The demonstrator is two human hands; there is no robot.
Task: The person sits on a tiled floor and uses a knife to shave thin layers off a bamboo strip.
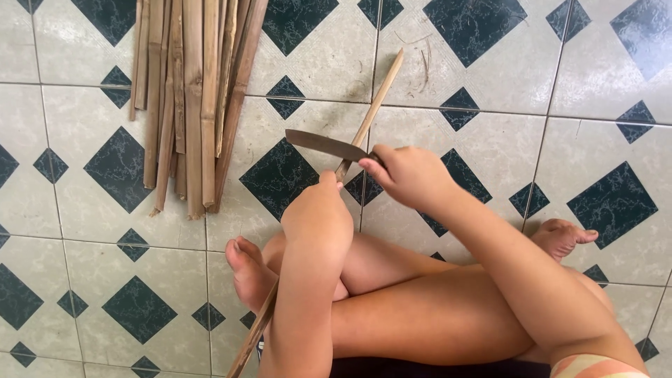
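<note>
A long thin bamboo strip [374,105] runs from the upper middle down past my knees to the bottom edge. My left hand [318,210] grips it near its middle. My right hand [409,175] holds a knife by the handle, and the dark blade [322,144] lies across the strip, pointing left, just above my left hand. The part of the strip under my left arm is hidden.
A bundle of several split bamboo strips [189,98] lies on the tiled floor [84,231] at the upper left. My crossed bare legs and feet [392,294] fill the lower middle. A few thin shavings [420,66] lie near the top.
</note>
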